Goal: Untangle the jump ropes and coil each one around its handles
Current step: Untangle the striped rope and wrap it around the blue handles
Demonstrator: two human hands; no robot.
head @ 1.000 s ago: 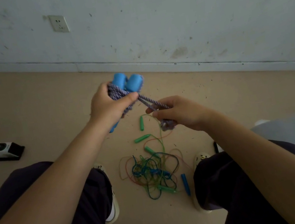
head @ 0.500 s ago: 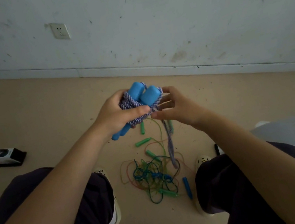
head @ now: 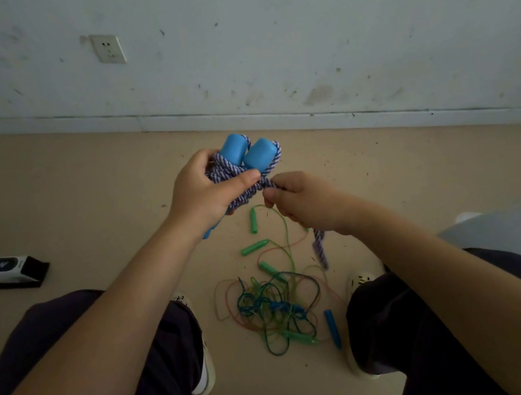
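Thin plastic cords: below both hands, on the floor between our feet, the tangle of thin green, blue and orange plastic jump ropes (head: 274, 306) looks light, springy and slick; we judge the small green handles (head: 254, 247) the surest places to take hold.
Loose tail: just under our right hand (head: 309, 204), the purple-and-white twisted cord (head: 321, 249) hangs free, soft and limp.
Right hand: curled round that cord close to the bundle, pulling it taut.
Left hand: our left hand (head: 207, 192) grips the two thick blue plastic handles (head: 249, 154) side by side, thumb pressing the wraps.
Handling: we reckon the braid grips itself well, but the wraps would loosen without tension.
Hidden: the palms cover the lower handle ends and the cord inside the right fist; we cannot count the wraps, nor tell how many ropes lie in the tangle.
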